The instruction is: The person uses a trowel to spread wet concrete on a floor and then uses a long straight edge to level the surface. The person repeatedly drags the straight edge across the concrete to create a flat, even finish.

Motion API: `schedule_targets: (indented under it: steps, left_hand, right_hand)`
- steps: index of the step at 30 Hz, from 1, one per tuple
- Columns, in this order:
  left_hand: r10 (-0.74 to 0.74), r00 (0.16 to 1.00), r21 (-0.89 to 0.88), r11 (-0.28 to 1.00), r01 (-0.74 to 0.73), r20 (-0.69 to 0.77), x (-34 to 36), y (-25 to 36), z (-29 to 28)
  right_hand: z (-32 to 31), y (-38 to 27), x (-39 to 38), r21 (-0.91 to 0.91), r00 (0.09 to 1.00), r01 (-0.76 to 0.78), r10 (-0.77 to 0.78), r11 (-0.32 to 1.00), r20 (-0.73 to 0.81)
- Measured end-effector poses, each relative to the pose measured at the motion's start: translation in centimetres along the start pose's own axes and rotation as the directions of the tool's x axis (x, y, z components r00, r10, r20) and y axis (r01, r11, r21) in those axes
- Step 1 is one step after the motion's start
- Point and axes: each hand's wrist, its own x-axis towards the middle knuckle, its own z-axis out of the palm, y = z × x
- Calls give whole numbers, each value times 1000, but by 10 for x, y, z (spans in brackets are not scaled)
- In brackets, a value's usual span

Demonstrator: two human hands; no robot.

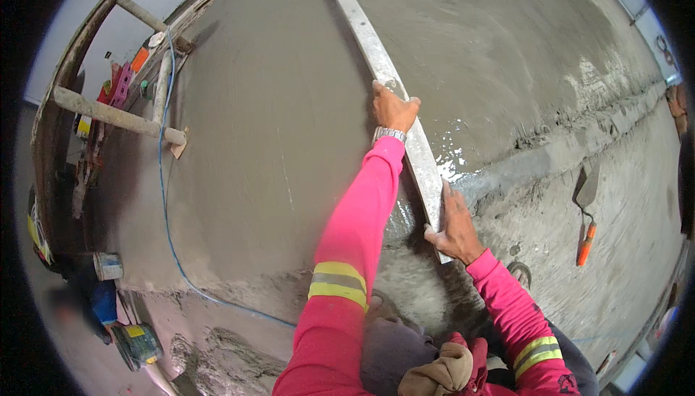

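A long, pale metal straightedge [362,30] runs from the far top down toward me, lying across wet grey concrete [246,121]. About midway along the visible bar, my left hand [394,110] grips it, fingers wrapped over its edges; a watch sits on that wrist. My right hand [457,226] holds the near end, with the thumb on one side and fingers on the other. Right of the bar the concrete is smeared and glossy with water near my right hand. A pointing trowel [587,240] with an orange handle lies apart on the rough surface to the right.
A wooden frame [108,114] stands at the left, with tools and a pink level [124,83] behind it. A blue cord [165,208] trails across the concrete toward my left arm. Rough mortar [224,360] lies at the lower left, where a person is partly visible.
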Motion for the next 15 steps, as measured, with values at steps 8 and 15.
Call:
schedule_targets:
  steps: [8,15]
  left_hand:
    - [5,999,61,998,-7,46,14,14,20]
    - [90,996,99,991,-87,-21,34,8,44]
  right_hand:
    - [-13,5,17,-21,991,-133,134,991,27]
    - [-19,15,34,-44,995,-102,102,994,1]
